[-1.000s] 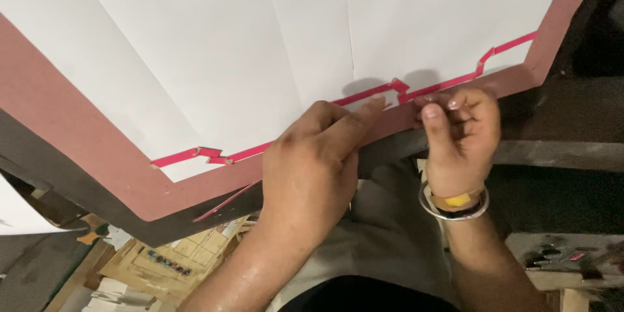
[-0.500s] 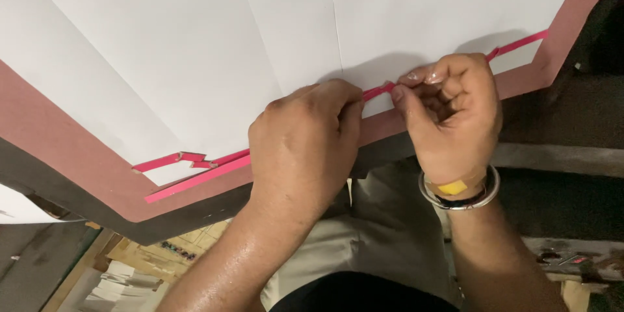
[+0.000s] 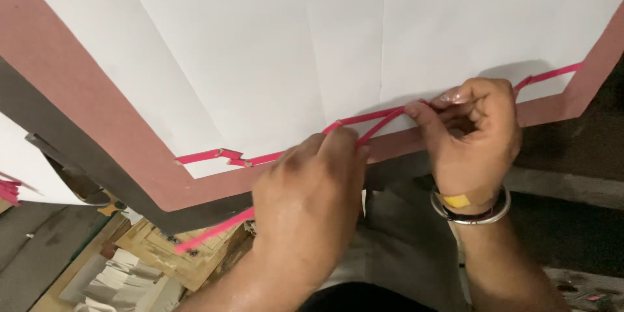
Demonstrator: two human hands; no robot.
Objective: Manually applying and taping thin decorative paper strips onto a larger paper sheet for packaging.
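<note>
Pink strip, pinched by right hand, left hand

Free room: the white sheet lies flat and bare from 10 to 2 o'clock. Obstacles: the left hand and right hand crowd the pink strip at the lower edge; cardboard scraps clutter 7 o'clock.

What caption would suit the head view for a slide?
Left hand and right hand fold a thin pink paper strip along the white sheet on a brown board.
</note>
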